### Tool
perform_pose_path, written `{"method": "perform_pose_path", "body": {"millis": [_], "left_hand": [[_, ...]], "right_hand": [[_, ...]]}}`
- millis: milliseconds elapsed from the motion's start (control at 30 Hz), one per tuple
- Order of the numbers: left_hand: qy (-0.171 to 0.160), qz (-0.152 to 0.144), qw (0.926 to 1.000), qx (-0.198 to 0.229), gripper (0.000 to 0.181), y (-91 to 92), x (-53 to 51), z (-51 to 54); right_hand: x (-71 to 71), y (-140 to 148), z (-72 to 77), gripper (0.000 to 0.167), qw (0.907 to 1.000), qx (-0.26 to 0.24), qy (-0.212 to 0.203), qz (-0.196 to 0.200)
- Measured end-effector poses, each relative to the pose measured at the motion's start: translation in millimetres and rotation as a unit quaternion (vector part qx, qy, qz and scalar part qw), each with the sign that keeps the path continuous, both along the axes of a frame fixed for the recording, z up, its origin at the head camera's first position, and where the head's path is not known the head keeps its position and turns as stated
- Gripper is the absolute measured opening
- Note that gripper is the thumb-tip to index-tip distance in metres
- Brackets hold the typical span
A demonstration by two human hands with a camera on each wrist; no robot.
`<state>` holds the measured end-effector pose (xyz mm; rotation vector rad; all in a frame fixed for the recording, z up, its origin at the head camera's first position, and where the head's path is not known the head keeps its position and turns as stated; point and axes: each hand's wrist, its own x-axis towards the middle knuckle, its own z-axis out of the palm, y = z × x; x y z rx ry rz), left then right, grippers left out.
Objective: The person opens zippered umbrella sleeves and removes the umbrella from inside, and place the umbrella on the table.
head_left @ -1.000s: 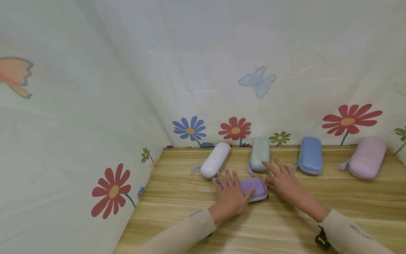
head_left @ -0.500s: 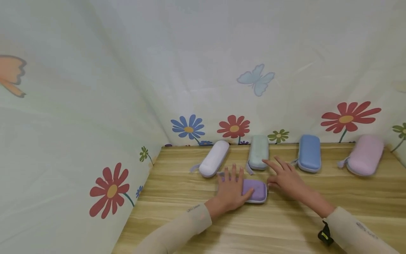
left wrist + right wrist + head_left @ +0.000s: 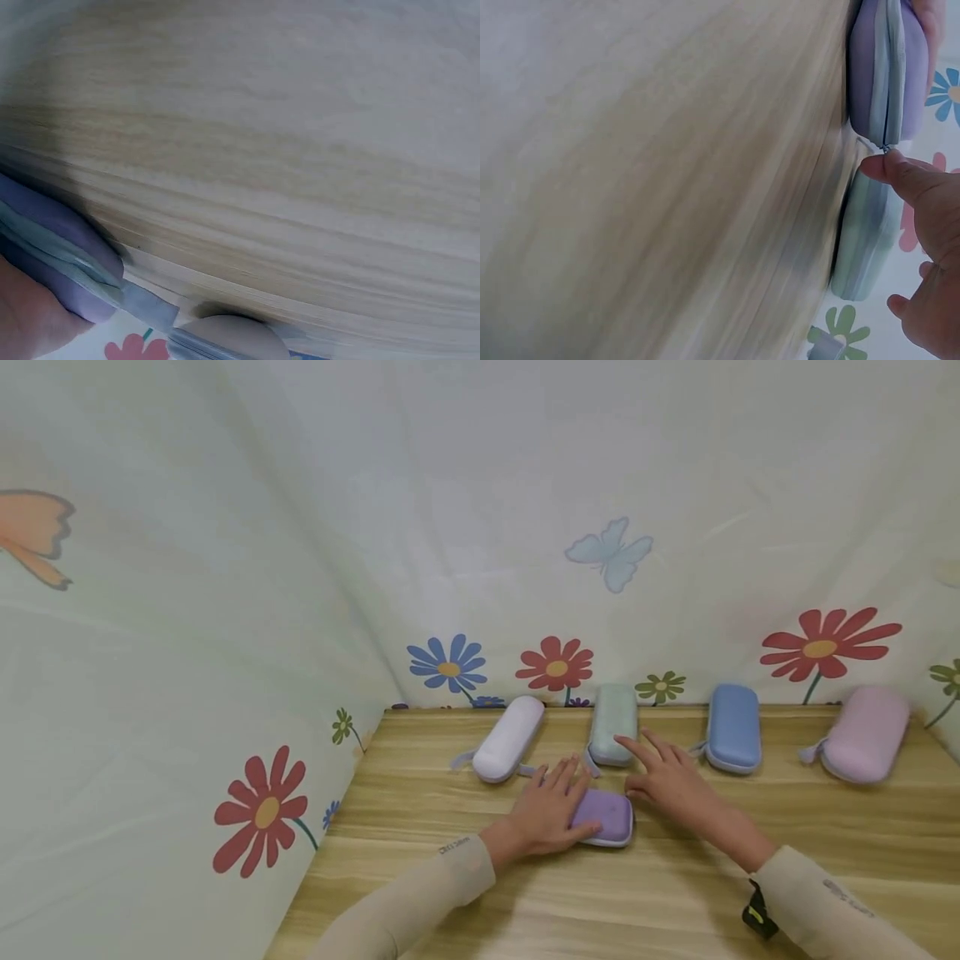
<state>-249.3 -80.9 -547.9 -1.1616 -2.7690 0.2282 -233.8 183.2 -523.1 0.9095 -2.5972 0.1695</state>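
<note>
A purple zippered hard case (image 3: pixel 611 814) lies on the table in the head view. Across its left part, my left hand (image 3: pixel 546 814) rests flat with fingers extended, covering that end. At the right end, my right hand (image 3: pixel 675 787) pinches the small zipper pull (image 3: pixel 886 148) between thumb and a finger, as the right wrist view shows; its other fingers stretch away. The zipper looks shut along the visible side. The left wrist view shows the case's other end with a grey strap (image 3: pixel 150 302).
Behind lie a white case (image 3: pixel 510 739), a pale green case (image 3: pixel 615 722), a blue case (image 3: pixel 734 727) and a pink case (image 3: pixel 868 733), several with strap loops. A flower-printed curtain (image 3: pixel 480 527) rises along the wooden table's (image 3: pixel 420 827) back and left edges.
The purple case has turned slightly, its right end now nearer me. My left hand has shifted on it, its fingers closer together and pointing more to the right. The right hand stays nearly in place.
</note>
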Motion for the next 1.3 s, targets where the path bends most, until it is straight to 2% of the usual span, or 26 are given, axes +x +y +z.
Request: {"method": "perform_pose_path", "body": {"millis": [67,100,167,233,300,367,467,567,600,633,700,833,933,1033,1167,1300], "left_hand": [[0.015,-0.001,0.9999,0.004,0.089,-1.6,1.6,-1.2],[0.018,0.012,0.9998,0.004,0.091,-2.1,4.3,-0.3],[0.003,0.060,0.9981,0.016,0.096,-2.1,14.4,3.5],[-0.016,0.123,0.9918,0.034,0.099,2.4,26.0,12.2],[-0.031,0.174,0.9829,0.050,0.099,8.9,35.5,22.3],[-0.053,0.207,0.9750,0.060,0.094,12.0,40.8,30.6],[-0.113,0.241,0.9600,0.087,0.082,14.8,36.1,40.0],[-0.182,0.267,0.9367,0.135,0.079,21.4,28.7,45.6],[-0.194,0.269,0.9317,0.149,0.079,24.4,26.6,45.0],[-0.194,0.267,0.9320,0.150,0.080,27.7,25.3,42.9],[-0.180,0.259,0.9376,0.146,0.083,33.4,25.3,36.4],[-0.125,0.241,0.9549,0.121,0.082,36.9,26.0,22.1],[-0.094,0.219,0.9644,0.114,0.080,34.4,23.2,17.6],[-0.083,0.196,0.9716,0.104,0.080,31.6,19.9,13.9],[-0.088,0.181,0.9746,0.098,0.082,29.9,18.4,7.7],[-0.090,0.176,0.9762,0.089,0.082,29.0,20.8,4.5]], "right_hand": [[1.3,-1,-1.3,0.003,1.0000,-0.003,0.002,-0.001],[2.0,-2,-2.8,0.004,1.0000,-0.004,0.006,-0.001],[3.9,-1,-5.6,0.005,0.9998,-0.014,0.013,0.006],[5.3,3,-6.1,0.007,0.9992,-0.030,0.026,0.013],[6.1,10,-3.3,0.010,0.9984,-0.038,0.035,0.023],[7.5,13,-1.6,0.012,0.9973,-0.048,0.037,0.041],[10.1,12,0.2,0.016,0.9935,-0.057,0.049,0.086],[17.8,4,-0.5,0.017,0.9872,-0.057,0.068,0.133],[22.0,0,-1.0,0.016,0.9857,-0.055,0.071,0.143],[25.1,-4,-3.6,0.015,0.9849,-0.050,0.075,0.148],[34.1,-10,-5.1,0.012,0.9860,-0.048,0.069,0.144],[42.7,-16,-7.6,0.010,0.9933,-0.054,0.053,0.087],[37.7,-18,-7.4,0.010,0.9959,-0.052,0.055,0.049],[29.4,-21,-5.6,0.010,0.9966,-0.048,0.055,0.037],[14.6,-28,-5.4,0.008,0.9980,-0.047,0.042,0.009],[-3.2,-34,-9.9,0.005,0.9981,-0.031,0.049,-0.020]]}}
